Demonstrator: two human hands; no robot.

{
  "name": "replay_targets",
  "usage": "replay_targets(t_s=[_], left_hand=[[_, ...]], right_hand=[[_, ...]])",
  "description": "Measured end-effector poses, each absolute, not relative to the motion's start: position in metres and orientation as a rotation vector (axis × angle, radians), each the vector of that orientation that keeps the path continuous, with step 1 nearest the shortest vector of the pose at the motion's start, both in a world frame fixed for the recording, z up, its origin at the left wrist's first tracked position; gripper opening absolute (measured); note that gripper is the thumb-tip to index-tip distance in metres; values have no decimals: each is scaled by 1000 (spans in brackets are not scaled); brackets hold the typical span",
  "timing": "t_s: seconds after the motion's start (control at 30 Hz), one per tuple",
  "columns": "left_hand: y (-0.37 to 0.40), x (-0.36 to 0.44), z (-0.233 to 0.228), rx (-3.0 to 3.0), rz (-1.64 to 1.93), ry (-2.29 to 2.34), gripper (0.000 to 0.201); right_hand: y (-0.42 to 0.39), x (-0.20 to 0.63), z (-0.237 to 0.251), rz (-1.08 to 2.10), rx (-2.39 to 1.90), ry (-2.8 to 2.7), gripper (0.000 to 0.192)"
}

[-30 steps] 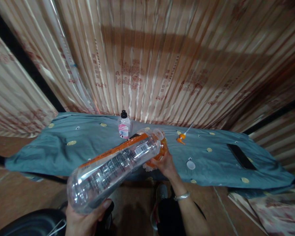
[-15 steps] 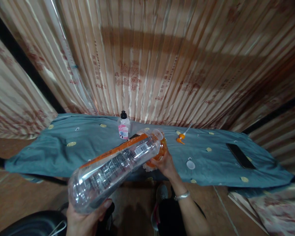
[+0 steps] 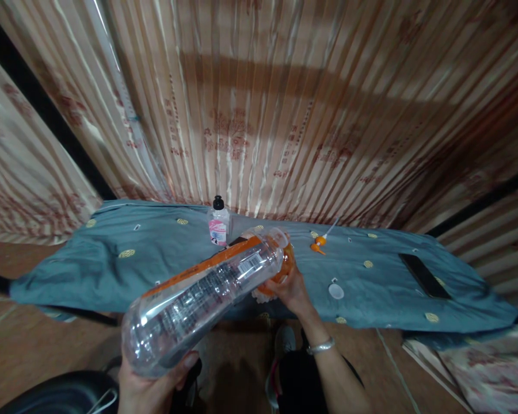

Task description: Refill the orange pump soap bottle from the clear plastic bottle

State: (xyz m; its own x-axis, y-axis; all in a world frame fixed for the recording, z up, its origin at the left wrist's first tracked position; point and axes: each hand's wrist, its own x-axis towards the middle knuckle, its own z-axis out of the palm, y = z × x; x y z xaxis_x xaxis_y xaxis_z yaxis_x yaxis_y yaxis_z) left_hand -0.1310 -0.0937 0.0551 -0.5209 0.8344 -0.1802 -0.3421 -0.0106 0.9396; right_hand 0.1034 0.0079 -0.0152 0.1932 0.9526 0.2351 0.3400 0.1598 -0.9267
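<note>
A large clear plastic bottle point(image 3: 202, 299) with an orange-edged label and a barcode lies tilted across the view. My left hand point(image 3: 155, 379) is closed around its base at the lower left. Its neck points up and right, over an orange bottle point(image 3: 286, 261) that my right hand point(image 3: 290, 287) grips. The large bottle's neck hides the top of the orange one, so I cannot tell whether the two mouths touch. Just right of my right hand, a round white cap point(image 3: 335, 291) rests on the cloth. Behind it is an orange pump head point(image 3: 318, 244) with a thin tube.
A small clear bottle point(image 3: 218, 225) with a black cap and pink label stands at the back of the blue-green cloth-covered table point(image 3: 155, 253). A black phone point(image 3: 423, 276) lies at the right. Striped curtains point(image 3: 259, 115) hang behind. A black rounded seat point(image 3: 64, 391) is at lower left.
The whole view has shifted very slightly. Both hands keep their hold, and the large bottle stays at nearly the same tilt.
</note>
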Motion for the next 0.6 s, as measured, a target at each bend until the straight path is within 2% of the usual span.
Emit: replay_targets(t_s=[0.23, 0.6], left_hand=[[-94, -131, 55, 539, 1669, 1372, 96], [-94, -132, 55, 559, 1656, 1381, 101]], right_hand=[[7, 102, -10, 717, -1393, -1346, 73], [6, 103, -11, 716, -1396, -1355, 71]])
